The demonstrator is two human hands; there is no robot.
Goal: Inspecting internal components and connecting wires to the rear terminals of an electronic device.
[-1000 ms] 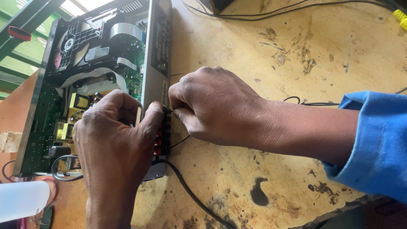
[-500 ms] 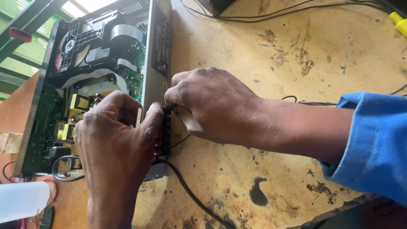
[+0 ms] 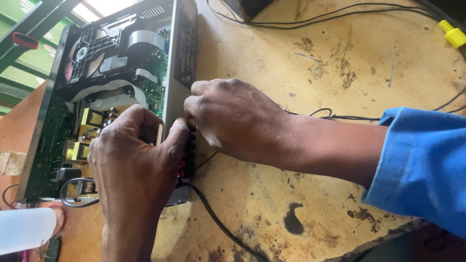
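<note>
A scuffed, stained yellowish workbench [image 3: 301, 63] fills the frame, with thin black cables [image 3: 310, 14] looping along the top edge and a yellow plug [image 3: 454, 35] at upper right. At left lies an opened disc player [image 3: 111, 92], its green circuit board and disc drive bare. My left hand [image 3: 133, 165] curls over the player's rear panel [image 3: 184, 63] at lower centre, thumb pressed on the red and black terminal block [image 3: 187, 155]. My right hand [image 3: 233, 119], blue sleeve [image 3: 427, 160] behind, reaches in from the right, fingers pinched together at those terminals; what they pinch is hidden. A black cord [image 3: 218, 223] runs off toward the bottom edge. A white bottle [image 3: 24, 230] sits at lower left.
</note>
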